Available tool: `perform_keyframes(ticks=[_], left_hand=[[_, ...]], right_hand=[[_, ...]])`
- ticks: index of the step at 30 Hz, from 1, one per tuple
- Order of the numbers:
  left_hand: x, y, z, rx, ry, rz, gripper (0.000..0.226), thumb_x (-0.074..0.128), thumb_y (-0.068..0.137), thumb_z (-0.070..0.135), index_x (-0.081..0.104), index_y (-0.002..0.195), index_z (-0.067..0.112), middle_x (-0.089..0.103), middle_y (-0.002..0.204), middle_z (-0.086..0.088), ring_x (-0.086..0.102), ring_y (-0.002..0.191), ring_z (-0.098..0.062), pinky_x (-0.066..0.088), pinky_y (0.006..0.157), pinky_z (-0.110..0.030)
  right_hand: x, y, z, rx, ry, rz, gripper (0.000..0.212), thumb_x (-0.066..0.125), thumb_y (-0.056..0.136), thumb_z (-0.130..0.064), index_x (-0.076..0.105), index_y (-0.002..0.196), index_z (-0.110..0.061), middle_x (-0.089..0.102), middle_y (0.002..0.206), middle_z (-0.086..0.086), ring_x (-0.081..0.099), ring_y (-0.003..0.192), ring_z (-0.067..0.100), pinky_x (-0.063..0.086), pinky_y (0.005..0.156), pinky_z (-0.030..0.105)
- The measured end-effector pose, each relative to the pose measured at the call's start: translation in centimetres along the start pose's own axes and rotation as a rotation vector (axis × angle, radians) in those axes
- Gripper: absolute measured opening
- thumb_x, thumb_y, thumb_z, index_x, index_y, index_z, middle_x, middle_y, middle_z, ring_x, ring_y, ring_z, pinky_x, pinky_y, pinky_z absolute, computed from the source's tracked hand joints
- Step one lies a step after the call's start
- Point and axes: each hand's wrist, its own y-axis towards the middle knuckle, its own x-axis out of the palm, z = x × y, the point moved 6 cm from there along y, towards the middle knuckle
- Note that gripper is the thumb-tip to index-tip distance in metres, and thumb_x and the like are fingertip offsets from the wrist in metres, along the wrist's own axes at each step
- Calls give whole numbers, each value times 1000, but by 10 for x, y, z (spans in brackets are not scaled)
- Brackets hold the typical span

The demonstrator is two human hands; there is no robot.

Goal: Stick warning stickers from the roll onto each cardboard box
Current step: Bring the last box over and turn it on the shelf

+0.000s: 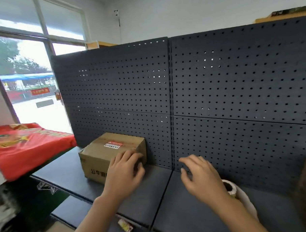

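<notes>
Dark shelf (143, 195), pegboard (234, 77) stood behind hands. Left hand (124, 171) gripped cardboard box (97, 153) corner; right hand (202, 178) hovered spread, empty, over roll (239, 194).

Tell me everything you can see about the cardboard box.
The box is plain brown cardboard, closed, sitting flat on the dark shelf with its back against the pegboard. A red-and-white sticker lies on its top. Black print on the front is partly hidden by the left hand, which holds its near right corner.
</notes>
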Motion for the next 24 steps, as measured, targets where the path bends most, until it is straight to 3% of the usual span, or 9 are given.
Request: perform_keyframes(ticks=[8, 13, 19, 24], left_hand=[[11, 10, -113, -173, 23, -76, 45, 43, 93, 52, 65, 128, 33, 58, 137, 10, 50, 131, -21, 41, 111, -47], [9, 28, -194, -427, 10, -85, 52, 41, 97, 54, 55, 142, 31, 49, 151, 0, 43, 138, -30, 38, 113, -51], [20, 36, -265, -835, -373, -82, 73, 53, 101, 56, 34, 157, 13, 46, 158, -15, 48, 140, -37, 39, 112, -50], [45, 18, -265, -1030, -785, -28, 56, 60, 102, 46, 46, 146, 15, 55, 139, -9, 49, 116, -24, 39, 96, -36]], right_hand=[[64, 53, -60, -11, 154, -83, 36, 48, 104, -37, 57, 138, -28, 56, 127, -14, 52, 120, 10, 47, 96, 26], [110, 90, -95, 133, 413, -153, 45, 51, 104, -43, 50, 144, -22, 49, 136, -7, 54, 122, 15, 47, 99, 31], [165, 112, -120, 416, 677, -229, 85, 57, 97, -62, 27, 159, -12, 28, 159, 4, 39, 146, 24, 35, 116, 33], [200, 112, -116, 610, 831, -248, 113, 63, 86, -73, 10, 165, -13, 16, 170, 5, 29, 153, 27, 30, 123, 40]])
